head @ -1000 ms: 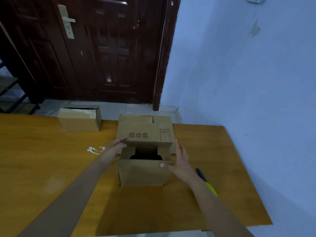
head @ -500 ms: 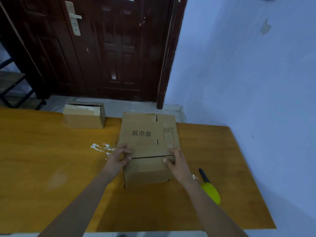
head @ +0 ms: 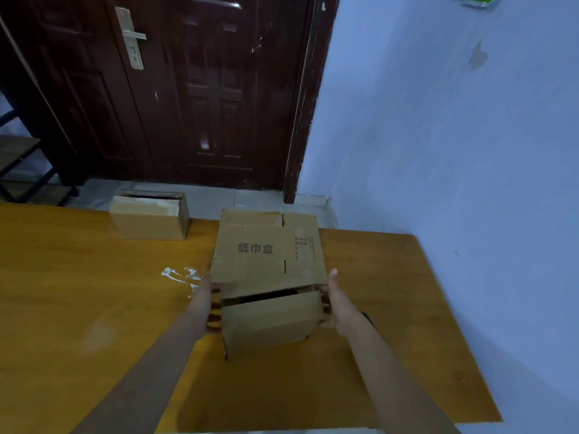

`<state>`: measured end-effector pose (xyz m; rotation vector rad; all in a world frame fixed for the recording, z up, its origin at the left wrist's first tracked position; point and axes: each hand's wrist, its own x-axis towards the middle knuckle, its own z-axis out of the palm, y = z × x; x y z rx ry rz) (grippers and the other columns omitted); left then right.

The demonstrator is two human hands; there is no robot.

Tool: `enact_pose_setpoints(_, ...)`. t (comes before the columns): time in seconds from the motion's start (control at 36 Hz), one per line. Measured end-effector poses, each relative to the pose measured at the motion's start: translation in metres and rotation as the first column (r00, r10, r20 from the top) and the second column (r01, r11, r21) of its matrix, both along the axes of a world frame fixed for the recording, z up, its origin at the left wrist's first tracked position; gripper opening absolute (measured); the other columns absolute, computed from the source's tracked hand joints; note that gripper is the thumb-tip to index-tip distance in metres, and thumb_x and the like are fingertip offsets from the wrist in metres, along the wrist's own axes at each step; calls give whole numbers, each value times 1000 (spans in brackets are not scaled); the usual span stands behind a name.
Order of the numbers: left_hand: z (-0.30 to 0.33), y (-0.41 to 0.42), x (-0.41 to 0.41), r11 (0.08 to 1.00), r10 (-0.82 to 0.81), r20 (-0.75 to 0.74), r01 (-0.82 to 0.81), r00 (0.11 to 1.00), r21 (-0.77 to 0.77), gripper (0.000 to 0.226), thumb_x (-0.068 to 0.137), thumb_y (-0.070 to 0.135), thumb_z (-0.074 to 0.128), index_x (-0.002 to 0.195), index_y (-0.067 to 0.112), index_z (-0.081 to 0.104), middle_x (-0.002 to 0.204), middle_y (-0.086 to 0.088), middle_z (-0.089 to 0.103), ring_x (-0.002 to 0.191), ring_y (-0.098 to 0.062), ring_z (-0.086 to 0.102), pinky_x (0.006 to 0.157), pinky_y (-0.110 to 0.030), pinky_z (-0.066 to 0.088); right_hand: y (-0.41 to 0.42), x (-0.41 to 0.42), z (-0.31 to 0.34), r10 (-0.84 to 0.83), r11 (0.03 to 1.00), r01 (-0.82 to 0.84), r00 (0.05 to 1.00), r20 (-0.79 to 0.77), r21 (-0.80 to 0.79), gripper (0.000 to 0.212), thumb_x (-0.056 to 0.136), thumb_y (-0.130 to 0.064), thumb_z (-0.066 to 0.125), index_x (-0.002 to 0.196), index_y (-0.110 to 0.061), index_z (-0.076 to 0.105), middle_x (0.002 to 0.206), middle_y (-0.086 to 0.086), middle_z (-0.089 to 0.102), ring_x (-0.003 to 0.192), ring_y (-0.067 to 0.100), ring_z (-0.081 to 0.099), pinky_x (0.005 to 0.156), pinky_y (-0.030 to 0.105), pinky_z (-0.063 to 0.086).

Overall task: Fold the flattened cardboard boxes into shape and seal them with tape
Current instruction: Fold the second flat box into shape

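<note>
"纸巾盒" on cardboard box [head: 266, 255]

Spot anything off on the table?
White torn scraps litter the orange wooden table left of the held brown cardboard box, whose top flaps gape at a dark slit, untaped.

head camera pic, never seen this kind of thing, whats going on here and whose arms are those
There is no machine here. The camera is worn on a person's head and looks forward and down, so the two bare arms are that person's own. The left hand and the right hand grip opposite sides of a brown cardboard box with printed characters, which looks tilted up off the wooden table. Its top flaps do not quite meet; a dark gap shows between them. A second box sits at the table's far edge, and some white scraps lie left of the held box. Behind are a dark door and a pale blue wall.
</note>
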<state>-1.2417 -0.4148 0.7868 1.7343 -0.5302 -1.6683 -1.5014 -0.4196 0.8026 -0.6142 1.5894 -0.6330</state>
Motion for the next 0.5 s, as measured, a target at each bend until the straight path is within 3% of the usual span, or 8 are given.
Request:
enact_pose_setpoints(0.14,9,-7,2,998,53,5,-53,999,-33,52,97,49,27,76,8,50,89,-12,56,74,-29,53,64,-38,44,6,-16,9,-48,996,55,995,87,-73,95,67,-85,22,114,-15,64,105,13,69,102,31,62,91,48,50)
enact_pose_setpoints(0.22,16,-13,6,992,113,-60,-116,992,-57,41,94,38,32,67,11,46,81,-9,55,73,-27,53,63,-37,46,8,-21,17,-49,990,62,993,109,-123,88,80,-79,16,111,-13,66,106,13,68,103,29,61,85,43,51)
enact_pose_setpoints(0.42,20,-19,-7,981,44,-49,-53,998,-186,33,97,39,40,90,14,59,80,-7,53,72,-23,54,72,-41,50,16,-16,15,-111,952,138,987,112,-273,61,87,-68,26,102,-23,64,110,6,66,109,21,57,99,45,44)
enact_pose_setpoints(0.5,16,-16,-10,965,41,-20,-45,999,-258,31,97,37,41,95,14,61,87,-9,55,77,-22,54,74,-41,50,17,-15,7,-183,933,214,975,129,-288,53,95,-57,29,101,-19,65,108,4,66,108,19,58,102,46,42)
